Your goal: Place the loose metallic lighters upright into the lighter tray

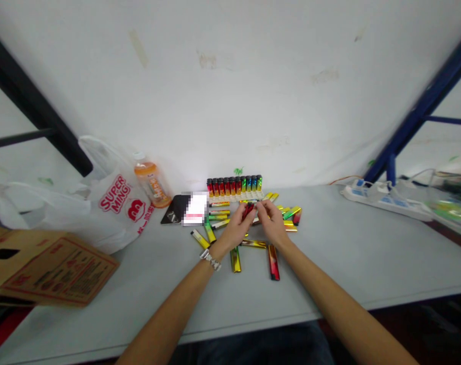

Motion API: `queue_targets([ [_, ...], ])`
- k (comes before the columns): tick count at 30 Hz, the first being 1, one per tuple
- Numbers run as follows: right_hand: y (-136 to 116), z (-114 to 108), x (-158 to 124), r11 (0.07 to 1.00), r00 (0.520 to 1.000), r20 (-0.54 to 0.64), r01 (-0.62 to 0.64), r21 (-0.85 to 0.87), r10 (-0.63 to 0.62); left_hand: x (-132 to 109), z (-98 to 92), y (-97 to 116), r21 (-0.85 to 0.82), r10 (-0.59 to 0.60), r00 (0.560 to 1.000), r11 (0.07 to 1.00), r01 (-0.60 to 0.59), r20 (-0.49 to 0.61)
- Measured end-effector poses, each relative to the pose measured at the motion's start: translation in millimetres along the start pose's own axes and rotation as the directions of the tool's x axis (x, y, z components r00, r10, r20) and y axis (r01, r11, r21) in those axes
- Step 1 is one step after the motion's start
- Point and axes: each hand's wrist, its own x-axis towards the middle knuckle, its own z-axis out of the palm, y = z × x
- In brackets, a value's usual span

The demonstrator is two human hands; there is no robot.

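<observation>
My left hand (238, 228) is closed around a red lighter (247, 210), in front of the rack. Close against it, my right hand (271, 219) has its fingers pinched together at the lighter's black-topped end; the exact contact is small and partly hidden. Around and under both hands lie several loose lighters in shiny yellow, green and red, among them a yellow lighter (235, 259) and a red lighter (274, 262) nearer to me. Behind the hands, a row of upright lighters (232, 186), red to the left and green and blue to the right, stands in a pale rack (249, 195).
Left of the lighters lies a dark flat object (173, 210) with a blurred-out patch. Further left are an orange drink bottle (153, 181), a white plastic bag (104, 213) and a cardboard box (55, 266). A white power strip (386, 200) lies at the right, before the wall.
</observation>
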Motion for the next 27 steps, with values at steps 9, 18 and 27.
queue_targets([
  [9, -3, -1, -8, 0.982, 0.999, 0.005, 0.034, -0.187, -0.033, -5, 2.7, 10, -0.114, -0.199, 0.978, 0.975, 0.191, -0.061],
  [18, 3, 2, -9, 0.989, 1.0, 0.018, -0.017, -0.147, 0.02, 1, 7.3, 14, -0.132, -0.169, 0.957, 0.981, 0.14, -0.235],
  [27, 4, 2, -10, 0.989, 0.999, 0.032, -0.017, -0.146, 0.021, -1, 2.9, 10, -0.214, -0.229, 0.96, 0.958, 0.192, -0.162],
])
